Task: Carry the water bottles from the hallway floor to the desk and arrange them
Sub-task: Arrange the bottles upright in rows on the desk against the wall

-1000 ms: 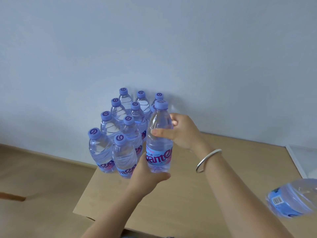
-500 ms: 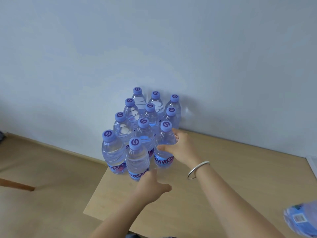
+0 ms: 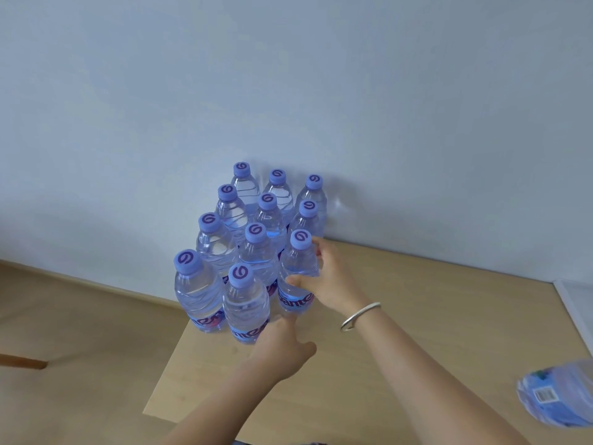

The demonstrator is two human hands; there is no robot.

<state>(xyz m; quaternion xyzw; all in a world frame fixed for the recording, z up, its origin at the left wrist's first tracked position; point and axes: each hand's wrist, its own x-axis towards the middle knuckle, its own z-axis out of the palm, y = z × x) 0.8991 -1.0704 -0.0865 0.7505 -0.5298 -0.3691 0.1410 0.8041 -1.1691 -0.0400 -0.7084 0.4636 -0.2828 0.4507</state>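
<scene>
1. A plain pale blue-grey wall (image 3: 288,91) fills the upper part of the view, and a light wooden bench (image 3: 417,316) stands pushed against it; a wood-toned floor (image 3: 80,332) shows to the left, below the bench's edge.
2. A cluster of water bottles (image 3: 231,220) stands upright at the bench's back left corner, touching one another in rows that run toward the wall, each with a purple cap bearing a swirl mark.
3. Eleven caps can be counted: three in each of the three rows nearer the wall, and two in the front row.
4. The right hand (image 3: 333,284) grips the right-hand bottle of the third row (image 3: 298,277), thumb on its near face and fingers curled round the far side, just below the shoulder. That bottle stands on the bench, against its neighbours.
5. A silver bangle (image 3: 359,316) circles the right wrist.
6. The left hand (image 3: 282,351) rests beside the base of the front-row bottle (image 3: 245,303), with the thumb spread out to the right. Its fingertips are hidden behind the hand, so I cannot tell whether its grip closes on the bottle or merely touches it.
7. Another bottle (image 3: 558,396) lies blurred at the lower right edge, its blue label and a barcode showing; what supports it cannot be told.
8. A white flat object (image 3: 574,303) sits at the bench's right edge, partly cut off.
</scene>
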